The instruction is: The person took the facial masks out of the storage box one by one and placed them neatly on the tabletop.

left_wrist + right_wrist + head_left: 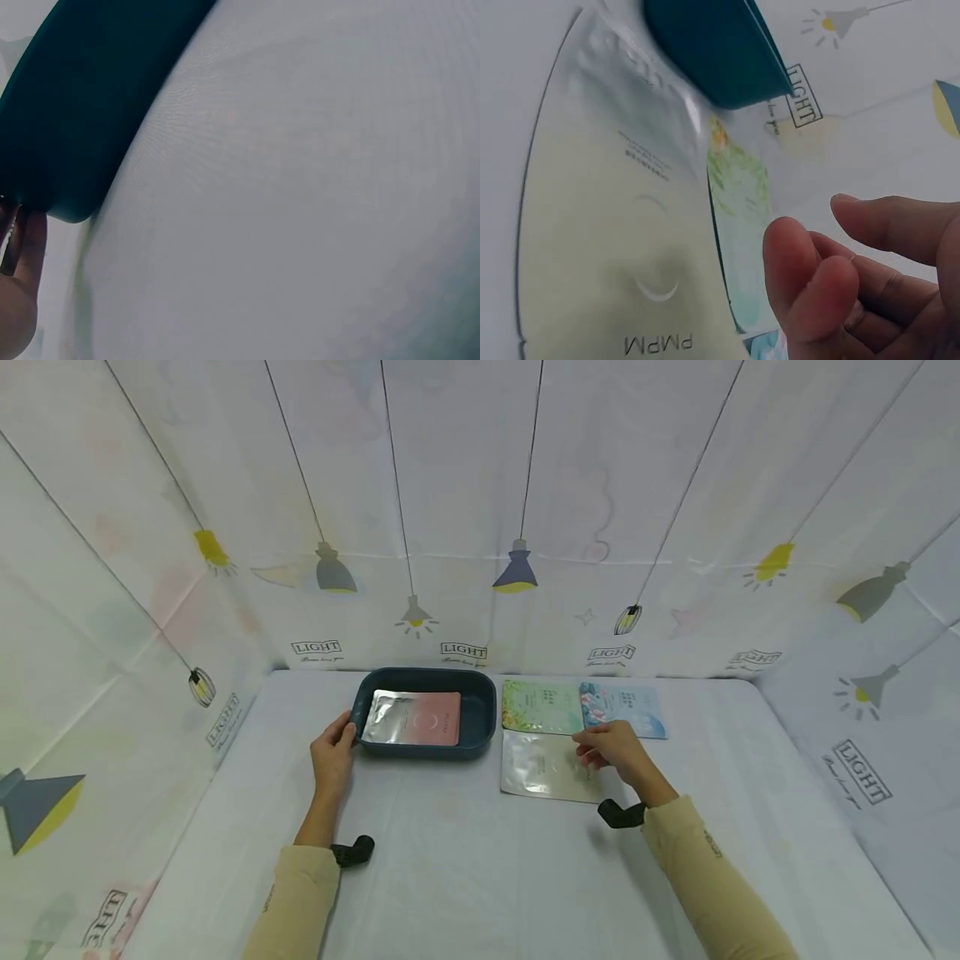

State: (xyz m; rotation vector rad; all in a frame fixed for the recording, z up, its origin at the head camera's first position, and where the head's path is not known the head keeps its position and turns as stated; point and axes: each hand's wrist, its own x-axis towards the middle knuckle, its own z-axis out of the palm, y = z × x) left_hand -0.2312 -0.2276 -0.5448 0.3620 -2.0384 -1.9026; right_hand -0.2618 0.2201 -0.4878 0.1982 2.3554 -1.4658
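Note:
A dark teal plastic tray (477, 710) stands at the back of the table, with a pink and silver face mask packet (420, 718) lying flat inside. My left hand (333, 752) holds the tray's left end; in the left wrist view, its fingers (31, 251) meet the tray, though most of the hand is out of frame. Right of the tray, my right hand (617, 752) hovers over the right part of a beige and silver mask packet (543, 768). Its thumb and fingers are apart and nothing is between them in the right wrist view.
Behind the beige packet lie a green floral mask packet (542, 706) and, to its right, a blue floral one (630, 706). A white cloth covers the table (465, 877). Curtains (465, 485) printed with lamps hang behind it and at both sides.

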